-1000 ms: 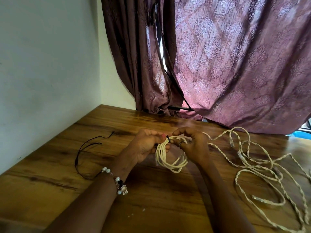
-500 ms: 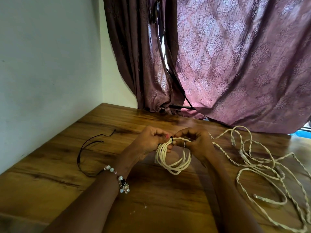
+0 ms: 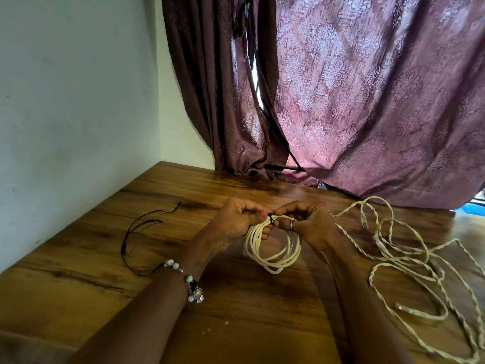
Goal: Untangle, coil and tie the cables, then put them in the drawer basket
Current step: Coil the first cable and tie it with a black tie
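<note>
Both hands pinch black tie (image 3: 270, 219) atop cable coil (image 3: 273, 252): left hand (image 3: 237, 223), right hand (image 3: 305, 223). Knot hidden by fingertips. Loose cables (image 3: 409, 261) on counter (image 3: 78, 279) cut off right.

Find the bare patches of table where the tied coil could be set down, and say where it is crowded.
Bare wood lies between the black cord and the left hand, along the near edge of the table below the coil, and at the far corner by the curtain. The right side is crowded: tangled cables sprawl there.
</note>
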Demonstrator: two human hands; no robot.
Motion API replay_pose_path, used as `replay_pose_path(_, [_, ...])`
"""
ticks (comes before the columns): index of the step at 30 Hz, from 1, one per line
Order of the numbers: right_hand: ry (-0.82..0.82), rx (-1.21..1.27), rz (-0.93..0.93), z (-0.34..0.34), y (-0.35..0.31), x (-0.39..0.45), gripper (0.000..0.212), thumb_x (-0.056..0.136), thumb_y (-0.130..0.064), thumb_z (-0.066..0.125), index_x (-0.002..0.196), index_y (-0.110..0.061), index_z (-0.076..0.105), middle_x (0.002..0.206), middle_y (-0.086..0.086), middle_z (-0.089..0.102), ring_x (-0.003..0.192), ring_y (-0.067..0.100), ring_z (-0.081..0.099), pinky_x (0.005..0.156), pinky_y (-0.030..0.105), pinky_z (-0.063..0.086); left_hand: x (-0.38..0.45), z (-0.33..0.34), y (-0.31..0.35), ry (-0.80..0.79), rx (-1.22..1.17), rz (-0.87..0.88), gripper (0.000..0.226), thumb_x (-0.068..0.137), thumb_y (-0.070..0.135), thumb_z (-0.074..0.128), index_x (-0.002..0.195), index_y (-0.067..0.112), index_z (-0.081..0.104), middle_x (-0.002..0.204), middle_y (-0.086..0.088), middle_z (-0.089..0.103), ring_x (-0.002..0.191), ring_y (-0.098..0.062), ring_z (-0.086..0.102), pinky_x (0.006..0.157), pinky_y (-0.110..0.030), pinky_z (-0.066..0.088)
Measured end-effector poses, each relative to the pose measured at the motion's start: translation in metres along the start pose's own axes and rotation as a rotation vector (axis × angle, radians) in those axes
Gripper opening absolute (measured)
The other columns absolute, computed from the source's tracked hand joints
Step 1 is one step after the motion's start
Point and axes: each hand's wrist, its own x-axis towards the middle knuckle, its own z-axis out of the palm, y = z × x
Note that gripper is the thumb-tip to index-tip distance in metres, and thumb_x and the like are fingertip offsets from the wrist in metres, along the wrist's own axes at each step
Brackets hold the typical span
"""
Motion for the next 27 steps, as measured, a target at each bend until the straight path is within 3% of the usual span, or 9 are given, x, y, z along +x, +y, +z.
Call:
replay_pose_path(5, [-0.034,-0.054,-0.034,-0.001,-0.002,-0.001,0.021,0.070,0.011,0.075,0.077,-0.008,0.070,0.072,0.000,0.074,0.067,0.011,0.068,0.064,0.021,0.056,0.001,0.002,-0.001,0.023,-0.019,0.019,0.021,0.090,0.000,0.056,0.107,-0.010,0.062,0.080,-0.026,0.067,0.058,-0.021,0.067,0.061,-0.035,0.060])
replay_pose_path(11, [-0.074,-0.073,-0.054,-0.001,-0.002,-0.001,0.024,0.068,0.010,0.077,0.088,-0.003,0.071,0.086,0.008,0.075,0.078,0.013,0.070,0.072,0.024,0.057,0.003,0.002,-0.004,0.073,-0.041,0.013,0.014,0.089,0.001,0.058,0.099,-0.006,0.066,0.073,-0.021,0.070,0.056,-0.021,0.067,0.059,-0.035,0.060])
replay_pose_path(16, [-0.042,-0.121,-0.095,0.001,0.001,0.001,0.026,0.068,0.010,0.076,0.084,-0.009,0.071,0.086,0.004,0.073,0.080,0.011,0.069,0.077,0.027,0.057,0.004,0.003,-0.006,0.096,-0.086,0.000,0.019,0.090,0.001,0.059,0.103,-0.010,0.065,0.081,-0.027,0.068,0.059,-0.024,0.067,0.061,-0.036,0.061])
replay_pose_path(20, [0.039,-0.180,-0.133,0.001,0.006,0.004,0.028,0.065,0.007,0.079,0.077,-0.016,0.071,0.083,0.008,0.073,0.080,0.023,0.071,0.075,0.036,0.058,0.003,0.004,-0.004,0.065,-0.097,-0.001,0.017,0.089,0.000,0.059,0.102,-0.007,0.066,0.073,-0.019,0.071,0.058,-0.021,0.067,0.060,-0.035,0.061])
replay_pose_path(27, [0.067,-0.437,-0.244,-0.001,0.007,0.005,0.025,0.063,-0.001,0.084,0.077,-0.018,0.071,0.079,0.000,0.073,0.075,0.014,0.071,0.072,0.033,0.058,0.002,-0.001,-0.004,-0.001,-0.001,0.033,0.024,0.089,0.000,0.058,0.110,-0.011,0.063,0.077,-0.020,0.071,0.060,-0.022,0.068,0.067,-0.040,0.060])
